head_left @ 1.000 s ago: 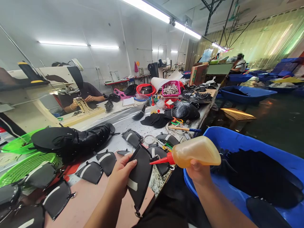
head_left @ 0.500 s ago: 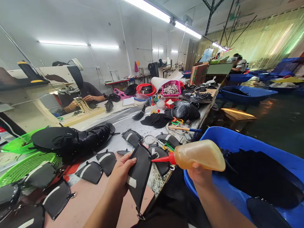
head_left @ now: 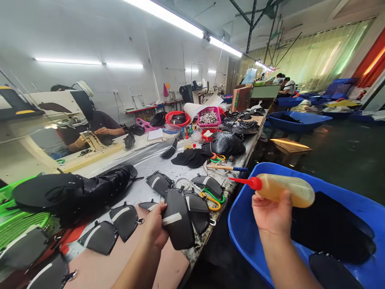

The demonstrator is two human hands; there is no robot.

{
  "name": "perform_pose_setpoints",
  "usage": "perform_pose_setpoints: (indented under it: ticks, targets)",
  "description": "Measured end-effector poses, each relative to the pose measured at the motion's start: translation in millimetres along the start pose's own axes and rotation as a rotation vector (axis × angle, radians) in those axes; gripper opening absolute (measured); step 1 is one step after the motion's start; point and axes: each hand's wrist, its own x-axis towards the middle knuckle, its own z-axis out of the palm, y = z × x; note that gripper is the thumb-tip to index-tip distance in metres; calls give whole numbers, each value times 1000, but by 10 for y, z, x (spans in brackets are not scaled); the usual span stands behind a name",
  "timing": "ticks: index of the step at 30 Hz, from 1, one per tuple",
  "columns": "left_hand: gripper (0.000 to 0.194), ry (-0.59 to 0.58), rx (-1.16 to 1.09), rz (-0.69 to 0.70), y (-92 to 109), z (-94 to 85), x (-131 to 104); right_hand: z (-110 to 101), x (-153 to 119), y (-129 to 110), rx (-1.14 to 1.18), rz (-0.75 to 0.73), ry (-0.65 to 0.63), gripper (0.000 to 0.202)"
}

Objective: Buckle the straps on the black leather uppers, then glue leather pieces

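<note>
My left hand (head_left: 155, 228) is closed on the left edge of a black fabric panel (head_left: 179, 235) with a white strip across it, holding it above the table edge. Thumb and fingers of my right hand (head_left: 272, 212) grip a squeeze bottle (head_left: 287, 189) of amber liquid. The bottle lies nearly level, its long red nozzle (head_left: 246, 182) pointing left, apart from the panel. Similar black panels with white strips and metal clips lie around, one panel (head_left: 197, 212) partly hidden behind the held one, another (head_left: 159, 182) farther back.
Below my right hand stands a blue tub (head_left: 240, 237) with black pieces inside. A stuffed black bag (head_left: 75, 190) and green baskets (head_left: 27, 228) occupy the table's left. A hammer-like tool with a blue handle (head_left: 236, 169) lies at the right edge. Across the table, a person (head_left: 105, 120) works at a sewing machine.
My right hand has drawn the bottle right, taking its nozzle away from the panel's edge. The held panel has turned in my left hand. The whole view has shifted slightly.
</note>
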Motion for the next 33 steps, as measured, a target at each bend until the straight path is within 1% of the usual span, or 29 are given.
perform_pose_setpoints:
  ticks: [2, 5, 9, 12, 14, 16, 18, 20, 23, 25, 27, 30, 33]
  targets:
    - [20, 5, 2, -31, -67, 133, 105, -76, 119, -103, 29, 7, 78, 49]
    - [20, -23, 2, -53, -173, 387, 239, -181, 195, -196, 13, 5, 126, 52]
    - [20, -25, 7, -74, -281, 738, 442, -249, 227, -220, -8, 4, 189, 58]
    - [13, -15, -18, -84, -317, 995, 636, -269, 263, -217, -5, 23, 246, 62]
    - [11, -19, -63, -74, -350, 1176, 768, -283, 289, -211, -3, 28, 257, 63]
    - [11, -30, -118, -54, -424, 1358, 890, -302, 309, -198, -1, 33, 254, 63]
    - [13, -34, -159, -55, -548, 1515, 999, -328, 317, -172, 3, 46, 250, 61]
    - [16, -21, -183, -71, -698, 1619, 1093, -367, 316, -134, 8, 72, 247, 59]
    - [20, 27, -217, -70, -891, 1658, 1202, -453, 310, -72, 1, 87, 223, 55]
    - [22, 62, -228, -57, -966, 1629, 1245, -501, 309, -42, -15, 74, 187, 51]
    - [22, 82, -220, -53, -1008, 1587, 1260, -515, 310, -25, -21, 79, 177, 48]
    - [22, 79, -171, -68, -1050, 1526, 1239, -465, 310, -17, 2, 136, 242, 53]
    - [21, 59, -96, -93, -1097, 1457, 1161, -390, 299, -12, 19, 170, 292, 60]
